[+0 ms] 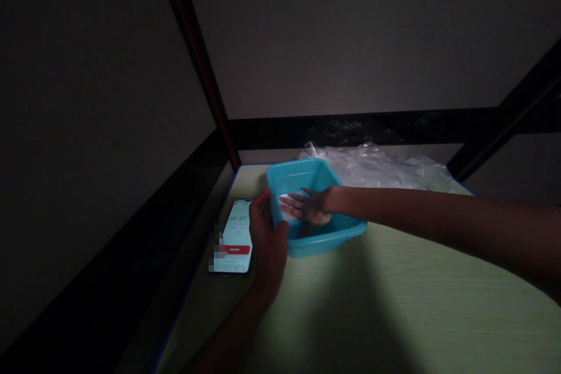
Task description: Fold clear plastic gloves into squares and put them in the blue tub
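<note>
A turquoise plastic basin (322, 243) is tilted slightly on the table. My left hand (268, 234) grips its left side, thumb over the near rim and fingers around the outside. Inside the basin is my right hand (310, 208), its fingers spread and lying flat over a white cloth or tissue (287, 205). That white piece rests against the basin's inner left side; its exact material cannot be made out. My right forearm crosses the basin's right rim.
A phone (236, 234) showing a running timer lies left of the basin, partly behind my left hand. Crumpled clear plastic (377, 166) is heaped along the back of the light wooden table (429, 292). Dark walls stand behind and to the left.
</note>
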A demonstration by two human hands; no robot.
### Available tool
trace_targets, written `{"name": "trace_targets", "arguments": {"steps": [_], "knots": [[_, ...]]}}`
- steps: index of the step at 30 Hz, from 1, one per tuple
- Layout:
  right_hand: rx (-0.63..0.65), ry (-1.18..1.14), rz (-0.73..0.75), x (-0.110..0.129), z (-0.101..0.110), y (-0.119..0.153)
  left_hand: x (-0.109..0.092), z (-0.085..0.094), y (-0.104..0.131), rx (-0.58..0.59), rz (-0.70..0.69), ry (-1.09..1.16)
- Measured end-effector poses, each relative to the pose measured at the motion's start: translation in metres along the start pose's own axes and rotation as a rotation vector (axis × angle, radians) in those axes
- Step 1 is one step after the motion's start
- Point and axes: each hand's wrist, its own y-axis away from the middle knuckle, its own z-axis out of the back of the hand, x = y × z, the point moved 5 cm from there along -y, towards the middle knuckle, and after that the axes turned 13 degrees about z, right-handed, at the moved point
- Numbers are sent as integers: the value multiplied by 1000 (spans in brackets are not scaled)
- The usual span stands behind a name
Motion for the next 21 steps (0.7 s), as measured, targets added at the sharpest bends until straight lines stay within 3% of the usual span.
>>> {"name": "trace_targets", "arguments": {"steps": [10, 21], "knots": [[-50, -93, -23, -7, -6, -4, 0, 0, 1, 7, 18, 6], [22, -98, -54, -4, -5, -1, 0, -2, 1, 27, 14, 18]]}}
